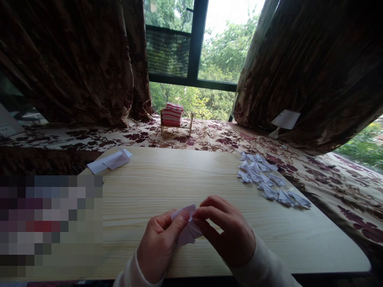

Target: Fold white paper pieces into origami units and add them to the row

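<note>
Near the table's front edge, a partly folded piece of white paper is held in front of me. My left hand is closed on it, thumb pressed on top of the fold. My right hand is at the paper's right side, thumb and index finger pinched at its edge; whether the fingertips grip the paper firmly is hard to make out. Several folded white paper pieces with pointed ends lie in rows on the right side of the table. Flat white paper strips lie stacked at the far left.
The pale wood table meets a sill covered in flowered cloth. On it stand a small rack with red-and-white folded cloths and a white lamp. Patterned curtains flank the window. The lower left is pixelated.
</note>
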`<state>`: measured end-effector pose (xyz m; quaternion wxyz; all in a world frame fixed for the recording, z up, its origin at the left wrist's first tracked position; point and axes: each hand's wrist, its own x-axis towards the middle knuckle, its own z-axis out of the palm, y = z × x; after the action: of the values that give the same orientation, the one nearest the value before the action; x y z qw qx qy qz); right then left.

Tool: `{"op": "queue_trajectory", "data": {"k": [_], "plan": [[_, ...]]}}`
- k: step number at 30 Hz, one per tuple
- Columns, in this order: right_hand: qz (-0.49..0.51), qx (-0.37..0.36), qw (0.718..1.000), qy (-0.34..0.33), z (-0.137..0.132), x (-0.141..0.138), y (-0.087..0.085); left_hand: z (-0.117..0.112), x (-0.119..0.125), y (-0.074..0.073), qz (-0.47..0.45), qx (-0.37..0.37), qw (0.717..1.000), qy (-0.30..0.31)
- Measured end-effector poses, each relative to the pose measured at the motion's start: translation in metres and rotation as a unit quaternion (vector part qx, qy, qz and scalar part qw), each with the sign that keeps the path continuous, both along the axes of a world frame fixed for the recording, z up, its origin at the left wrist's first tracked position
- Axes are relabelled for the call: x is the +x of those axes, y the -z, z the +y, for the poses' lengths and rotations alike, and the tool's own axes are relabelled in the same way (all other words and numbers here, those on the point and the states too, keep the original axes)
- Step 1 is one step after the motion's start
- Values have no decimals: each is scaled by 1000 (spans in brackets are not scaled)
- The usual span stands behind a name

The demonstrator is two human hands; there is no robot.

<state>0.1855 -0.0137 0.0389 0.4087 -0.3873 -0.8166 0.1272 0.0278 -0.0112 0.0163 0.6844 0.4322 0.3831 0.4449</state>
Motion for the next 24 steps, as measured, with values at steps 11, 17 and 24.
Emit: {"op": "queue_trajectory", "data": {"k": [11, 17, 24], "plan": [[23, -56, 998, 18, 4, -3, 0, 1, -1, -3, 51, 29, 998, -10], [9, -60, 998, 19, 7, -1, 1, 0, -4, -5, 66, 74, 995, 12], [18, -60, 997, 48, 5, -4, 2, 0, -3, -11, 132, 132, 982, 8]]}}
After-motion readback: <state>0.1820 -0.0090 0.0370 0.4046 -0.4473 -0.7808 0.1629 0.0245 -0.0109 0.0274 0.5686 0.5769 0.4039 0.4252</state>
